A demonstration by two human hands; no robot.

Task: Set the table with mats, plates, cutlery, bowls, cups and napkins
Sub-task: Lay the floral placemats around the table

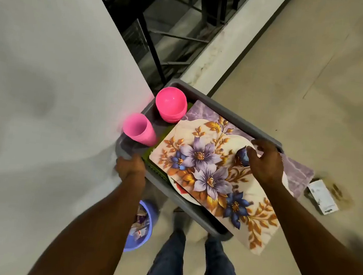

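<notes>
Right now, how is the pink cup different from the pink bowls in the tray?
The pink cup is tall and narrow; the pink bowls are wide and round. The cup leans with its mouth tipped towards the white table, while the bowls sit nested in a stack. The cup stands nearer the left hand that grips the grey tray; the bowls sit at the far corner. Both are plain pink plastic.

Legible text: none. White card or packet [323, 198] on the floor, right of the grey tray [255, 128]: dark printing at its lower end, too small and blurred to read. Wrappers in the blue bucket [141, 229]: printed patches, unreadable. Floral mat [208, 173]: pattern only, no lettering.
</notes>
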